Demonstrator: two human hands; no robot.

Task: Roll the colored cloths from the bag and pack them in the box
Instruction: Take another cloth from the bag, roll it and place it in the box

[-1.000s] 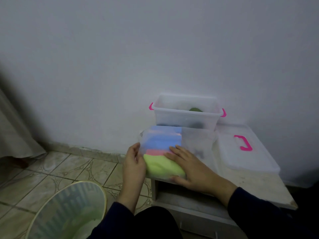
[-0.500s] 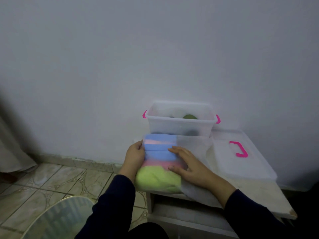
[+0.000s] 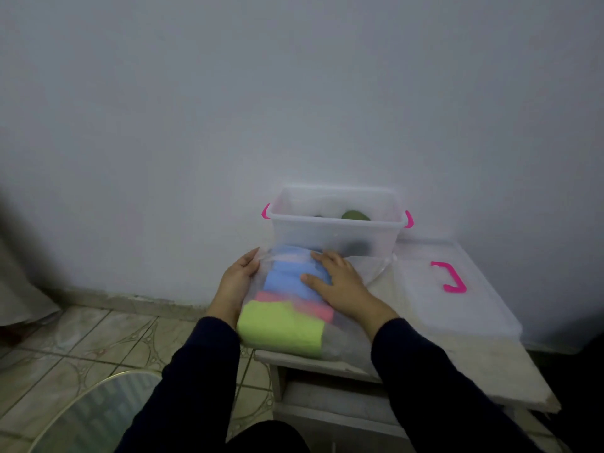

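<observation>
Right hand [image 3: 343, 284]: fingers [image 3: 322, 258] straight, flat on top of the bag [image 3: 353, 346]
Left hand [image 3: 237, 282]: fingers loosely open against the bag's left side
Cloths [image 3: 281, 328]: stacked inside — green nearest, pink, blue
Box [image 3: 333, 235]: just behind, on the surface [image 3: 474, 364]
</observation>
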